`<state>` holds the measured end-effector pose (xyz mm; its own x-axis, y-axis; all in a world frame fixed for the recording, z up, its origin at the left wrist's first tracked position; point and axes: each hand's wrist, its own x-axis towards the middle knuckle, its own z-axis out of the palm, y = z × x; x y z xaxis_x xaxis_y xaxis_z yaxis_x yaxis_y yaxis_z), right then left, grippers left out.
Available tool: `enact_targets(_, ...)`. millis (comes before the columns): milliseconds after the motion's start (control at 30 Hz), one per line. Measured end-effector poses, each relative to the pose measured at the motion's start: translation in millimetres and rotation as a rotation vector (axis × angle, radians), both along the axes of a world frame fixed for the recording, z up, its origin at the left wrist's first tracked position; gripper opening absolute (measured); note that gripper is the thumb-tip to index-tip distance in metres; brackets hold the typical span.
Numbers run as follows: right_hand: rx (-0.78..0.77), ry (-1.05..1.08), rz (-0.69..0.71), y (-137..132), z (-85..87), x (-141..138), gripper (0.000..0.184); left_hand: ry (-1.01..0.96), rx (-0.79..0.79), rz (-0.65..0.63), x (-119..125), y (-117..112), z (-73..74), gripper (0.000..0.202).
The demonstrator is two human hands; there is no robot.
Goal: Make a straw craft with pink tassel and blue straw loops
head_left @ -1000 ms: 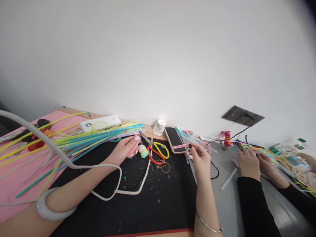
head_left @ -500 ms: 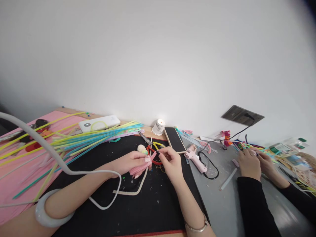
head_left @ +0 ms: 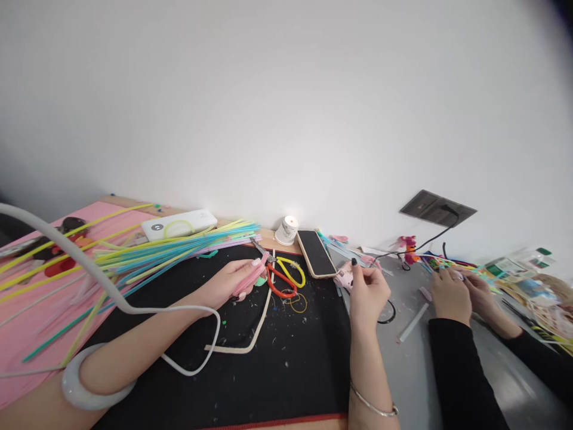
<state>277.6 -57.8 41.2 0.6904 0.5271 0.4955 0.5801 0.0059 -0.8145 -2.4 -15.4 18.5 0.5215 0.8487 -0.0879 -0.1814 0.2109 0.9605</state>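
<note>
My left hand (head_left: 233, 280) is closed around a folded bundle of pink pipe cleaners (head_left: 251, 279) over the black mat. Just right of it lie pliers (head_left: 286, 282) with one red and one yellow handle. A pale bent pipe cleaner (head_left: 257, 335) runs down the mat below. My right hand (head_left: 369, 289) is raised at the mat's right edge, thumb and fingers pinched together; whatever sits between them is too small to make out. Behind that hand, partly covered by it, is a pink glue gun (head_left: 344, 278).
A phone (head_left: 317, 254) and an upturned paper cup (head_left: 286, 230) stand near the wall. Left are many coloured pipe cleaners (head_left: 179, 246), a white power bank (head_left: 179, 224) and a looping white cable (head_left: 102, 283). At right, another person's hands (head_left: 452, 295) work beside a glue stick (head_left: 414, 322).
My right hand has moved away from the pink bundle, rightward to before the glue gun. My left hand has tilted the bundle upward; the pliers' handles now show fully.
</note>
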Motion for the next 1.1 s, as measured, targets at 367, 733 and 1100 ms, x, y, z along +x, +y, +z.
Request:
enact_targets(367,-0.971,-0.310,-0.131,-1,-6.5,33,0.063,-0.137,-0.133,0.098,-1,4,-0.8,0.032)
enact_targets(733,-1.067,-0.268,-0.173,-1,-3.0,34,0.053,-0.259,-0.188,0.068,-1,4,2.9,0.030)
enact_targets(1100,-0.591,-0.208,-0.173,-2,5.7,20,0.045,-0.213,-0.130,0.172,0,6,1.8,0.026)
